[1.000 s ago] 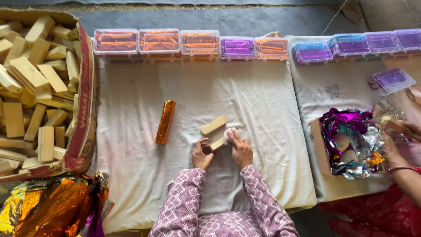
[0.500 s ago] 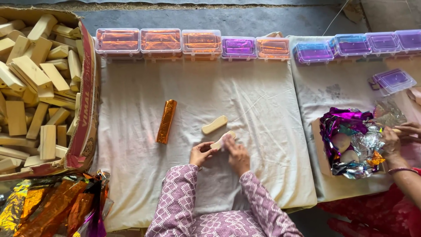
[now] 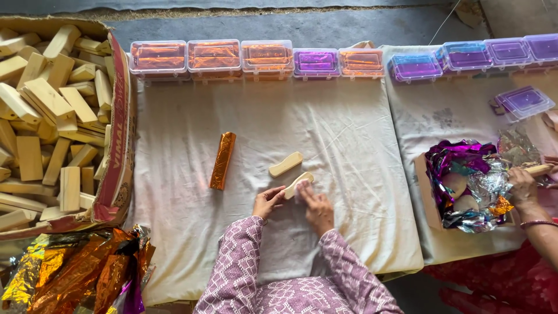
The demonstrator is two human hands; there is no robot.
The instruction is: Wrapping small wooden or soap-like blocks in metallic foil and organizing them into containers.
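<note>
Both my hands meet over a white cloth [image 3: 325, 122], holding a small pale wooden piece [image 3: 297, 184] between them. My left hand [image 3: 267, 200] pinches its lower end. My right hand [image 3: 317, 208] presses a bit of white material against its upper end. A second pale wooden piece [image 3: 285, 164] lies on the cloth just above. A block wrapped in orange foil [image 3: 222, 160] lies to the left of it.
A cardboard box [image 3: 119, 145] full of plain wooden blocks sits at left, with orange foil sheets [image 3: 75, 273] below it. Clear lidded boxes with orange [image 3: 214, 57] and purple [image 3: 415, 65] contents line the far edge. Another person's hand [image 3: 523, 189] works over crumpled purple foil [image 3: 459, 174] at right.
My hands have lifted the wooden piece a little and shifted their grip on it. The other person's hand has moved over the foil pile.
</note>
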